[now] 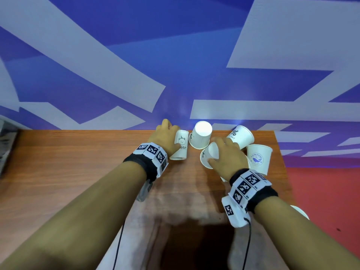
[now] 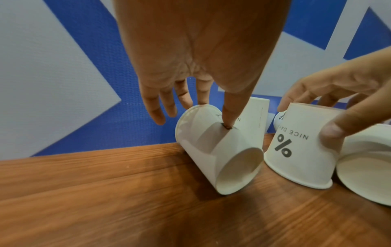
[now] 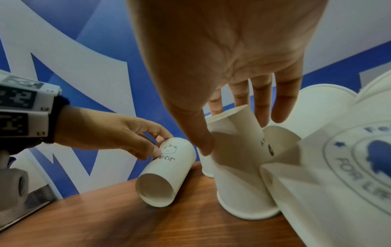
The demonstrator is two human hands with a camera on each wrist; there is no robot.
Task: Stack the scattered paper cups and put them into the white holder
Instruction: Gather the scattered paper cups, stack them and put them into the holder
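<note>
A: While the bear cup (image 1: 180,145) lies on its side at the table's (image 1: 78,162) far edge, it is pinched by the left hand (image 1: 165,136).
B: Right hand (image 1: 224,154) is wrapped on an inverted cup (image 1: 209,154); neighbours could be toppled. No holder seen.

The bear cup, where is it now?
In the head view the bear cup lies on its side near the table's far edge, under the left hand, leftmost of the cups.
</note>
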